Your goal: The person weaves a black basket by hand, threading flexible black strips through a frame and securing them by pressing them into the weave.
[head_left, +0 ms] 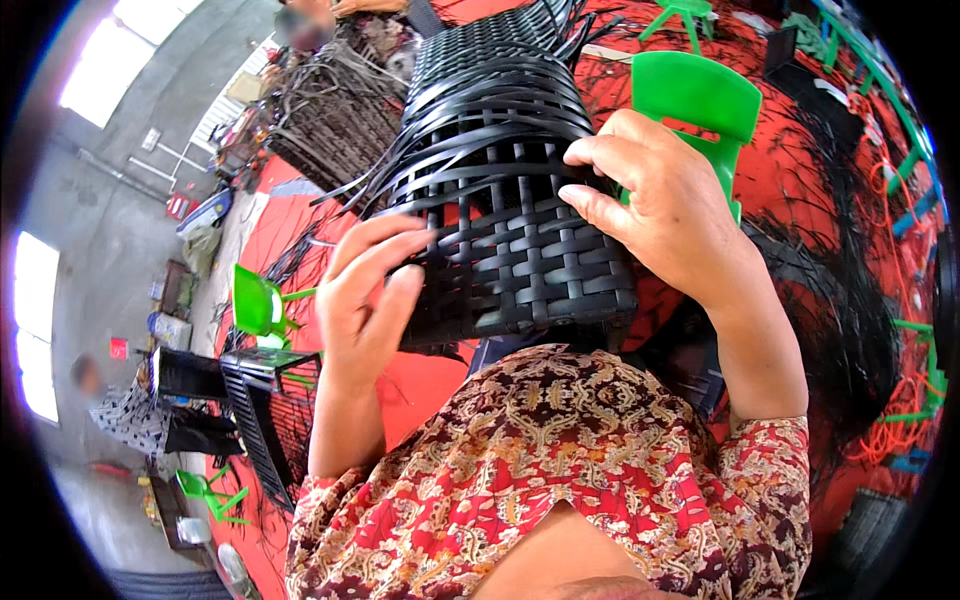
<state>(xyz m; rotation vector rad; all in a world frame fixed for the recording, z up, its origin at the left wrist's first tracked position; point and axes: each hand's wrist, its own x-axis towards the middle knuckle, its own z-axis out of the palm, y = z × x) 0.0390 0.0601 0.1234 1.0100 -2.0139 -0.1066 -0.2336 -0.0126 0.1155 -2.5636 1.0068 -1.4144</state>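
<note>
The black wicker furniture piece (530, 262) stands directly in front of the person's chest, between the two hands, its length running away toward the top of the view. Its near end is closed by flat strips crossing over and under in a tight, even check, and that part looks finished. Just beyond, the weave loosens: dark gaps open between the lengthwise strips, with red showing through on the left. Above these gaps, loose black strips (490, 95) arch across the piece in a crowded band, and their free ends stick out past both sides. This middle stretch looks like what is left to be worked tight, while the far section (480, 42) appears closely woven too; how its furthest edge is finished is too small to tell. The left hand (352, 305) is at the left side of the near weave, slightly blurred, thumb and fingers parted; whether its fingertips touch the strips is unclear. The right hand (668, 195) reaches in over the right edge, beside the gaps, its thumb and forefinger apart, with no strip visible between them. Neither hand is clenched. Behind the right hand stands a green plastic chair (695, 95), and further right a tangle of black strips (850, 335) lies on the red floor covering (425, 390).
</note>
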